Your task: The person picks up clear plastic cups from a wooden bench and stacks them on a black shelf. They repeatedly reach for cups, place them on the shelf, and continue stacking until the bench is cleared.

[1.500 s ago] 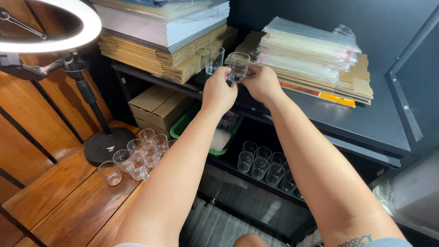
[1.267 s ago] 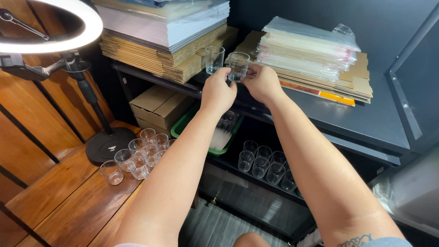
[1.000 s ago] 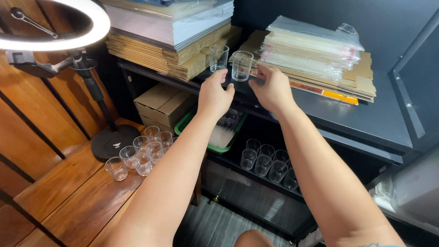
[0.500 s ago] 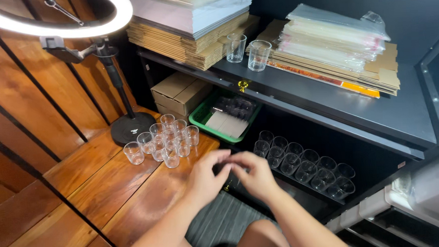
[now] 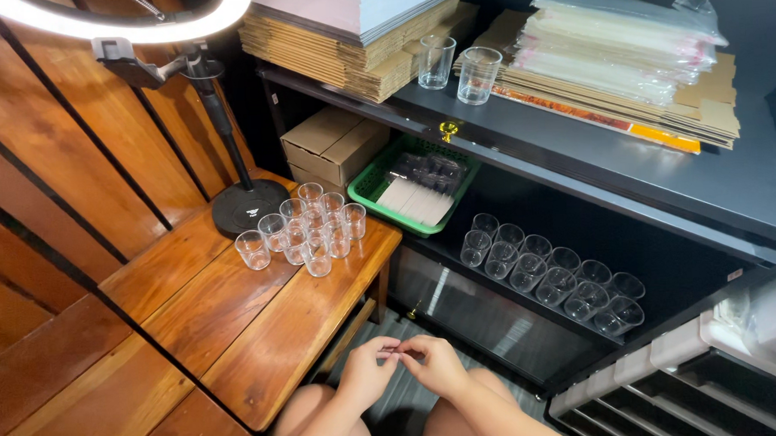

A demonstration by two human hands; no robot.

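My left hand (image 5: 366,375) and my right hand (image 5: 434,365) are low in the view, over my knees, fingertips touching each other; whether they pinch anything is too small to tell. Two clear glasses (image 5: 478,75) stand side by side on the dark shelf top (image 5: 592,155) between stacks of cardboard. Several small clear glasses (image 5: 307,234) are clustered on the wooden table (image 5: 237,326) by my left hand. More clear glasses (image 5: 549,277) sit in rows on the lower shelf.
A ring light on a black round-based stand (image 5: 250,206) is at the table's back. A green tray (image 5: 417,187) and a cardboard box (image 5: 334,142) sit on the middle shelf. Plastic bags on flat cardboard (image 5: 623,55) lie on the shelf top.
Both hands let go of the glass on the shelf top and dropped down to my lap, where their fingertips came together. The view tilted downward.
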